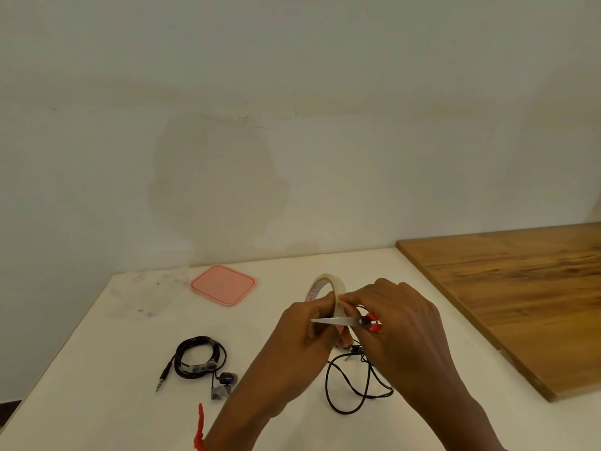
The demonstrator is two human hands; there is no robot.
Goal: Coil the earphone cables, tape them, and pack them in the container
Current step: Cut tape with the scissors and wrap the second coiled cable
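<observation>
- White worktop [113, 369] carries our coiled, taped earphones [198, 362] at the left and a loose cable [351, 385] under our hands.
- Our left hand [305, 333] grips the tape roll [325, 281] upright above it.
- Our right hand [400, 320] holds red-handled scissors [335, 321], fingertips pinching at the roll's edge.
- Clear container [153, 288] and pink lid [223, 285] sit at the back, side by side.
</observation>
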